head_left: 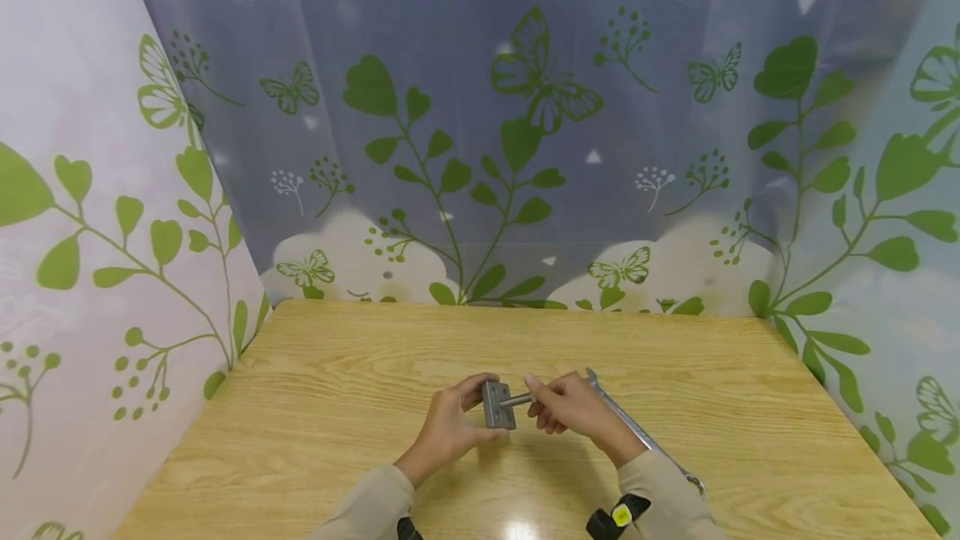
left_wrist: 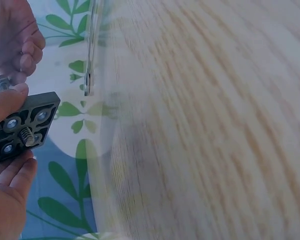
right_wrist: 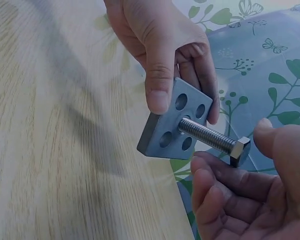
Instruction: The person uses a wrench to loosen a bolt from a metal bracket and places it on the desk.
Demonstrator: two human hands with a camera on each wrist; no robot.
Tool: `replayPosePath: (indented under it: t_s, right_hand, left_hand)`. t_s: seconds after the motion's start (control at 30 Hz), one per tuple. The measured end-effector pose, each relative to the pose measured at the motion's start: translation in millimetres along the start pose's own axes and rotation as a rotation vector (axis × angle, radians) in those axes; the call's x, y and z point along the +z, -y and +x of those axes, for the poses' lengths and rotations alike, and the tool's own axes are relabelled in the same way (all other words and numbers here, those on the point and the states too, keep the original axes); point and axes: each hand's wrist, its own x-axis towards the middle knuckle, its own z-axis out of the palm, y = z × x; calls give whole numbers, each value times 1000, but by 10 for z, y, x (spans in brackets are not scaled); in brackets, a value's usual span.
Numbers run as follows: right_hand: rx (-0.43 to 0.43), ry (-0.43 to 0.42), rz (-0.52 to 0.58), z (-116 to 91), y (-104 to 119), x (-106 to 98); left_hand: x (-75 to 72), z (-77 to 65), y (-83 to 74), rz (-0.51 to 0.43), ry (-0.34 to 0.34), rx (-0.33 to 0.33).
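Observation:
My left hand (head_left: 446, 423) grips a grey square metal plate (right_wrist: 162, 132) by its edges, thumb on one side and fingers on the other. Several round holes surround the plate's centre. A hex bolt (right_wrist: 210, 136) runs through the middle, its threaded tip poking out of the ribbed far face in the left wrist view. My right hand (head_left: 573, 404) is at the bolt's head, the curled fingers right under it and the thumb close beside it. A long silver combination wrench (head_left: 637, 430) lies on the table by my right forearm.
The wood-grain table (head_left: 360, 357) spreads under both hands. Behind it and at the sides hang sheets (head_left: 637, 7) printed with green leaves and butterflies. A black strap with a yellow mark (head_left: 621, 515) is around the right sleeve.

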Motion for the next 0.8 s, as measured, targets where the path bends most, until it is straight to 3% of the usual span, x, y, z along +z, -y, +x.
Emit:
replayPosePath:
  t_s: [0.17, 0.37, 0.5, 0.8]
  right_hand:
    - [-17, 4, -15, 19, 6, 7]
    - [-168, 43, -104, 11, 39, -53]
    - [-239, 71, -90, 0, 53, -90]
    - [-269, 80, -70, 14, 19, -113]
  left_hand:
    - [-16, -7, 9, -2, -3, 0]
    - [-32, -26, 14, -11, -3, -26]
    - [-26, -28, 6, -27, -3, -37]
    - [-18, -18, 4, -33, 2, -24]
